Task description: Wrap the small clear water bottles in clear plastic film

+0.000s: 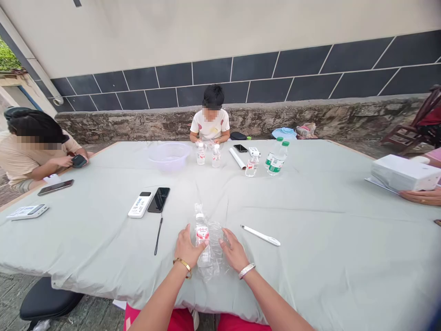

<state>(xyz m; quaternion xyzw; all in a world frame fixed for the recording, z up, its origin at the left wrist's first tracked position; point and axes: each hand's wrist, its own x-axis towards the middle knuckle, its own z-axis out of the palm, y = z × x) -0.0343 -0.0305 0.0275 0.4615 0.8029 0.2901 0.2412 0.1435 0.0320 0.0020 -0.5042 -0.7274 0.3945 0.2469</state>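
A small clear water bottle (202,232) with a white cap and a red-and-white label lies on crinkled clear plastic film (216,239) near the table's front edge. My left hand (189,246) holds the bottle from its left side, thumb across the front and fingers along the edge. On the other side, my right hand (234,248) is open at the film's right edge, fingers spread, apart from the bottle. Whether its fingertips press on the film I cannot tell. A white pen (261,235) lies to the right of that hand.
A power bank (140,204) and black phone (159,199) lie ahead on the left. Farther back stand a clear basin (169,156), several bottles (276,161) and a white roll (237,158). People sit across and left; another person's hand (421,196) touches a white box (406,172).
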